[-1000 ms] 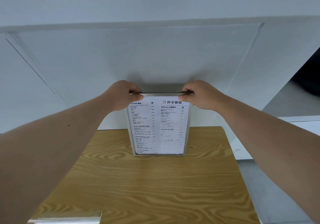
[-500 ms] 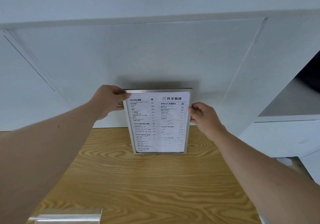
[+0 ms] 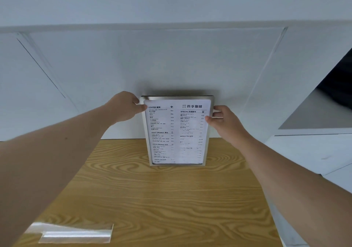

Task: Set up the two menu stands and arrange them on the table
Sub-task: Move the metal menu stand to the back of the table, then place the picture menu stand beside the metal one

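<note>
White wall is backing a wood table [image 3: 171,199]. L hand [image 3: 123,107] is gripping the menu stand [image 3: 177,130] at its top-left edge; R hand [image 3: 222,121] is pinching the right edge. Stand is sitting upright at table's far edge btwn both grips. Clear stand [image 3: 74,233] is lying flat well below L grip.

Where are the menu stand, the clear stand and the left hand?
menu stand [image 3: 177,132]: head view, middle of the printed sheet.
clear stand [image 3: 76,234]: head view, glossy face near the table's front edge.
left hand [image 3: 123,106]: head view, back of the hand.
</note>
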